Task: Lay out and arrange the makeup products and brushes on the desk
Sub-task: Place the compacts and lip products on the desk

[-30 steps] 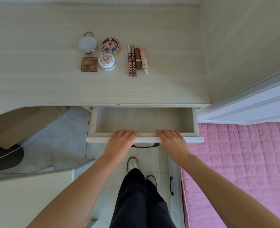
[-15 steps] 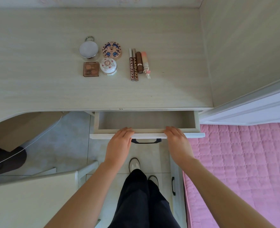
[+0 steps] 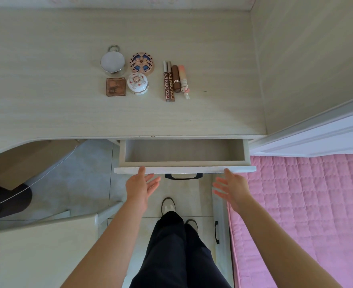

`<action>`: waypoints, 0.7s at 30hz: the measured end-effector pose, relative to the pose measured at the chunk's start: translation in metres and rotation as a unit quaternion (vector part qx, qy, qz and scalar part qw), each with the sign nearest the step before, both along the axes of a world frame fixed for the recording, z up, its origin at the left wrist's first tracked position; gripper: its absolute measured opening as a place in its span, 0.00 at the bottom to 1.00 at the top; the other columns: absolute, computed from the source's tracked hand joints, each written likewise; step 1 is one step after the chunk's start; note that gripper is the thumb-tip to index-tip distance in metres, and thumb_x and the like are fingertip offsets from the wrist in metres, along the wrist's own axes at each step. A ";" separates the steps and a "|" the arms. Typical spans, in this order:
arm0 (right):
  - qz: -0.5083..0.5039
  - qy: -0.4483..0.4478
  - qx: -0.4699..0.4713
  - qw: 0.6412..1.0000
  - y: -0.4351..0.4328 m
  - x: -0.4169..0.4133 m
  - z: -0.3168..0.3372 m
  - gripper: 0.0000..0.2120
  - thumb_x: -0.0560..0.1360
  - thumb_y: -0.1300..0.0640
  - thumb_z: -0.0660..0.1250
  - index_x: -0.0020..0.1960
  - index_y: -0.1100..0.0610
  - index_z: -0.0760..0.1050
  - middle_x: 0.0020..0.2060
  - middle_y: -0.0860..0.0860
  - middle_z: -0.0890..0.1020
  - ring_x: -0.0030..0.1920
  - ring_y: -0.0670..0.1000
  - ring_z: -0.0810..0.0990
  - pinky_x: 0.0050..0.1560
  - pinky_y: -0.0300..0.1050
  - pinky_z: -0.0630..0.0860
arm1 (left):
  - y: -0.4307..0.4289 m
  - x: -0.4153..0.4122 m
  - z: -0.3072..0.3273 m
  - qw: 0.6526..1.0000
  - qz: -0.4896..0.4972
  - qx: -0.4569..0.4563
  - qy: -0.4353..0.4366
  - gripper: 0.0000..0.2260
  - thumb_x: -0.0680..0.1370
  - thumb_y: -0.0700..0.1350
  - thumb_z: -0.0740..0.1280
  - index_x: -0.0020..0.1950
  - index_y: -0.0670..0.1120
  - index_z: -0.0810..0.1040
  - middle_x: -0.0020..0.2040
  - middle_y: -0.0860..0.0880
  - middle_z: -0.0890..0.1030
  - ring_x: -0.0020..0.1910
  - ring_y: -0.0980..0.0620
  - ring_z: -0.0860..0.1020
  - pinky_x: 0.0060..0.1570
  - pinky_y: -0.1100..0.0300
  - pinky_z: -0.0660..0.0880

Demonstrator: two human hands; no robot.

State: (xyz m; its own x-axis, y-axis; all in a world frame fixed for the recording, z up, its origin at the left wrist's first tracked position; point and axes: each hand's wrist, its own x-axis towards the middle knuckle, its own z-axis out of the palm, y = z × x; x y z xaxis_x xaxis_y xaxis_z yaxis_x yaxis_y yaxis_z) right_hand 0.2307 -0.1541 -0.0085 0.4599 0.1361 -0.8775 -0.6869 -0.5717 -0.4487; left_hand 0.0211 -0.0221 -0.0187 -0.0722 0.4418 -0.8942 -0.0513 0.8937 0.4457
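Note:
On the pale desk lie a round silver compact, a patterned round compact, a brown square palette and a white floral jar in a block. To their right, two COLORKEY tubes, a brown lipstick and a peach tube with a bunny charm lie side by side. Below the desk edge a partly open drawer shows nothing inside. My left hand and right hand are open, palms facing each other, thumbs at the drawer front.
A pink quilted bed fills the right side, with a white door frame above it. A pale chair or stool stands at lower left. A cabinet wall bounds the desk's right. A black handle hangs on the drawer front.
The drawer has slid further in under the desk. My hands have come off its top edge and now have their fingers spread just in front of it.

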 end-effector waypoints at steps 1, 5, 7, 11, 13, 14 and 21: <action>-0.052 0.041 0.017 0.998 0.005 0.003 -0.001 0.11 0.80 0.54 0.62 0.56 0.61 0.69 0.50 0.60 0.79 0.52 0.63 0.81 0.51 0.62 0.79 | 0.006 0.001 0.001 0.999 0.030 -0.027 -0.029 0.14 0.80 0.49 0.65 0.59 0.40 0.71 0.52 0.40 0.80 0.45 0.42 0.84 0.46 0.52 0.81; -0.142 0.082 0.036 0.986 0.021 0.015 -0.003 0.07 0.79 0.58 0.62 0.48 0.62 0.69 0.51 0.64 0.79 0.51 0.66 0.81 0.49 0.62 0.79 | 0.023 0.006 0.005 0.990 0.085 -0.078 -0.078 0.13 0.77 0.44 0.69 0.56 0.39 0.70 0.53 0.33 0.79 0.49 0.37 0.82 0.51 0.45 0.79; -0.152 0.090 0.037 0.984 0.027 0.020 -0.005 0.04 0.80 0.62 0.60 0.47 0.63 0.69 0.53 0.65 0.78 0.52 0.66 0.80 0.51 0.62 0.78 | 0.029 0.008 0.007 0.991 0.079 -0.080 -0.076 0.09 0.78 0.41 0.67 0.54 0.37 0.71 0.52 0.32 0.79 0.50 0.36 0.81 0.52 0.44 0.79; -0.141 0.097 0.037 0.985 0.037 0.028 -0.007 0.04 0.79 0.67 0.58 0.53 0.65 0.68 0.55 0.66 0.76 0.54 0.67 0.79 0.48 0.61 0.78 | 0.038 0.009 0.003 0.993 0.052 -0.075 -0.079 0.10 0.78 0.36 0.65 0.58 0.34 0.72 0.54 0.32 0.79 0.51 0.34 0.81 0.45 0.43 0.80; -0.134 0.090 0.031 0.986 0.043 0.032 -0.006 0.07 0.79 0.67 0.58 0.57 0.64 0.67 0.54 0.66 0.76 0.54 0.67 0.79 0.47 0.62 0.78 | 0.044 0.012 0.002 0.993 0.044 -0.075 -0.078 0.10 0.79 0.36 0.65 0.58 0.34 0.72 0.52 0.32 0.79 0.50 0.34 0.81 0.42 0.42 0.80; -0.133 0.089 0.028 0.987 0.046 0.033 -0.005 0.07 0.79 0.66 0.59 0.57 0.64 0.67 0.54 0.66 0.77 0.54 0.68 0.79 0.47 0.62 0.78 | 0.047 0.014 0.002 0.993 0.042 -0.073 -0.079 0.10 0.79 0.36 0.65 0.58 0.34 0.72 0.51 0.32 0.79 0.50 0.34 0.81 0.44 0.43 0.81; -0.116 0.095 0.023 0.988 0.070 0.043 -0.003 0.07 0.80 0.67 0.56 0.58 0.64 0.67 0.54 0.67 0.76 0.52 0.68 0.79 0.40 0.63 0.76 | 0.068 0.021 -0.002 0.992 0.034 -0.070 -0.097 0.06 0.79 0.37 0.64 0.52 0.34 0.72 0.50 0.32 0.79 0.50 0.34 0.80 0.54 0.45 0.78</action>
